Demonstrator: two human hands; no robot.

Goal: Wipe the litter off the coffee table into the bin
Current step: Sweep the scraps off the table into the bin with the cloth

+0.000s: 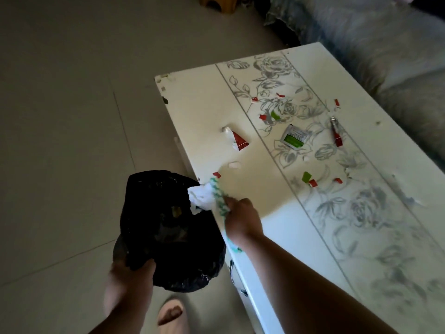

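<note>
The white coffee table [199, 116] has a grey rose pattern and is strewn with litter: a crumpled red-and-white tube [237, 139], a green-and-white sachet [293, 136], a red-tipped stick [336, 132] and several red, green and white scraps. My right hand [242, 219] is shut on a white cloth with green trim [208, 195] at the table's left edge, over the bin. The bin [166, 227], lined with a black bag, sits against that edge, and my left hand [131, 276] grips its near rim.
A grey sofa [385, 44] runs along the far right side of the table. A small wooden stool [218, 3] stands at the top. My foot in a pink slipper [171, 314] rests on the pale tiled floor below the bin.
</note>
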